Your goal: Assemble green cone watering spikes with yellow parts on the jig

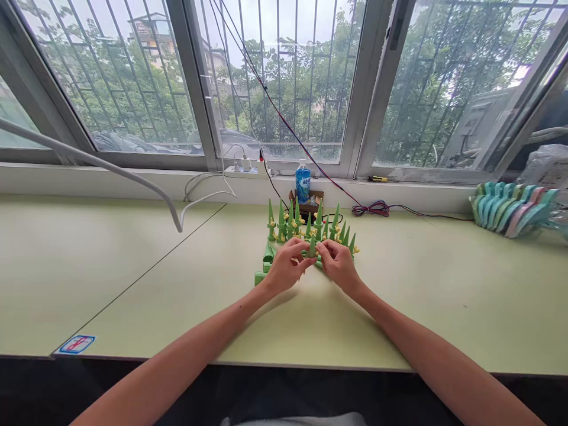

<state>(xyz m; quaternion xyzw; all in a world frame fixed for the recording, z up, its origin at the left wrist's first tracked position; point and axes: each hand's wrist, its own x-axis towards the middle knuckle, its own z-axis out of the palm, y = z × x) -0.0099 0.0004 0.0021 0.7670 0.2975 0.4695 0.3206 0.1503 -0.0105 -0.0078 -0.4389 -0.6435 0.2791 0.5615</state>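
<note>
Between the thumb and fingers of my left hand (288, 265) is a small green cone-shaped piece (312, 247), held upright above the table. My right hand (339, 264) pinches at the cone's right side, its fingertips close together; whatever small part they hold there is too small to make out. Just behind my hands stand several green pointed pieces (281, 225) with small yellow bits attached. Beside my left hand, a few green pieces (259, 277) lie on their sides.
A blue-labelled bottle (303, 182) stands in a brown box (317, 201) by the window ledge. Coiled red and blue wires (371, 208) lie at the back. Several curved pastel pieces (515, 208) are stacked far right. A grey-white cable (133, 180) arches over the pale green table (146, 290).
</note>
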